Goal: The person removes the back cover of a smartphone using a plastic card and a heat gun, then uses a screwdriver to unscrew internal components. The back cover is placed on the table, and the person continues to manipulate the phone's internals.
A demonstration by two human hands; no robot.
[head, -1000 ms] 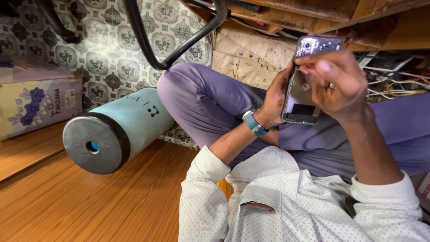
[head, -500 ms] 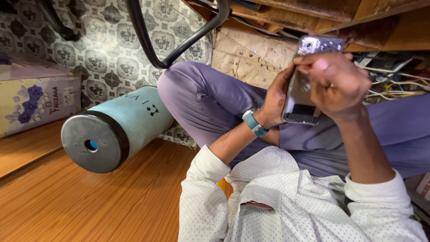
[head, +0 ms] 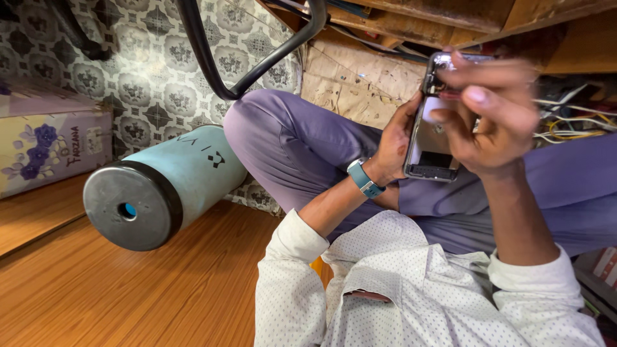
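Head view: left hand (head: 393,149) is clamping the opened phone (head: 429,132) upright by its edge, right hand's (head: 498,122) fingertips are pinching at its top end.

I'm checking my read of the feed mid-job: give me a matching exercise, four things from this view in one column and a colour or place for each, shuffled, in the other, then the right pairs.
Things:
1. phone
2. wristband
3. cylinder
4. flowered box

Places and colours:
A. lies on its side on the wooden floor, light blue with a dark end cap
B. teal, round the left wrist
C. far left, by the patterned wall
D. held between the left hand and the right hand, back open

Pairs: 1-D, 2-B, 3-A, 4-C
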